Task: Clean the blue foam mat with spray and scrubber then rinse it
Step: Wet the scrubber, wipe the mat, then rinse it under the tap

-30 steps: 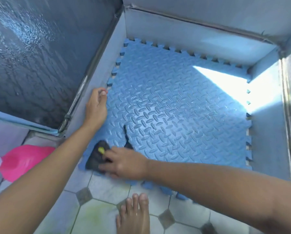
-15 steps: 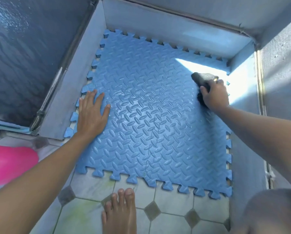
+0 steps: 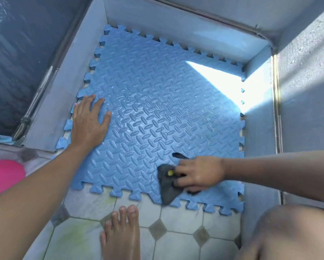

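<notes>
The blue foam mat [image 3: 157,113], ribbed with puzzle-tooth edges, lies flat on the floor in a walled corner. My left hand [image 3: 88,122] presses flat on the mat's left side, fingers spread. My right hand [image 3: 198,174] grips a dark grey scrubber [image 3: 166,186] with a small yellow spot, held against the mat near its front right edge. The scrubber's far side is hidden under my fingers.
A pink bottle [image 3: 3,177] lies at the left edge on the floor. My bare foot [image 3: 121,233] stands on the tiled floor [image 3: 176,239] in front of the mat; my knee [image 3: 292,233] is at lower right. Grey walls [image 3: 305,91] close in behind and right. A sunlit patch [image 3: 213,79] crosses the mat's far right.
My right hand with the scrubber swept from the mat's front left to its far right, then back to the front right. My left hand stayed pressed on the mat's left side.
</notes>
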Motion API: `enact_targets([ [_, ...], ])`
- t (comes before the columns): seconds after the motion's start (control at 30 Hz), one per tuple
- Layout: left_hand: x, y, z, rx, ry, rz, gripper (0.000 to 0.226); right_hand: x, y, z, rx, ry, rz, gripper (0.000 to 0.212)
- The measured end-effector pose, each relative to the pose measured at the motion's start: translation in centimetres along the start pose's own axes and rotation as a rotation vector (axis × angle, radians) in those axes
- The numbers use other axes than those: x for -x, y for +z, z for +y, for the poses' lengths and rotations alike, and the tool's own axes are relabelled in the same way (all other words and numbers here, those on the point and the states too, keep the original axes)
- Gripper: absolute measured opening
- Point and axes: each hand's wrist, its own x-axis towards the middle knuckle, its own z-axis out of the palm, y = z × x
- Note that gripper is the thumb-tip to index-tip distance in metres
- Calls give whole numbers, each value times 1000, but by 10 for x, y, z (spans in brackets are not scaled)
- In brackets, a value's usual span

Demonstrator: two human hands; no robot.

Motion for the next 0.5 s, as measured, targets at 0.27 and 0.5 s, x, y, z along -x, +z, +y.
enact_targets([
  [0.27, -1, 1, -2, -6, 7, 19, 51, 109, -26, 136, 28, 1399, 234, 38],
  [0.5, -3, 1, -3, -19, 22, 44, 49, 91, -24, 55, -31, 626, -36, 27],
])
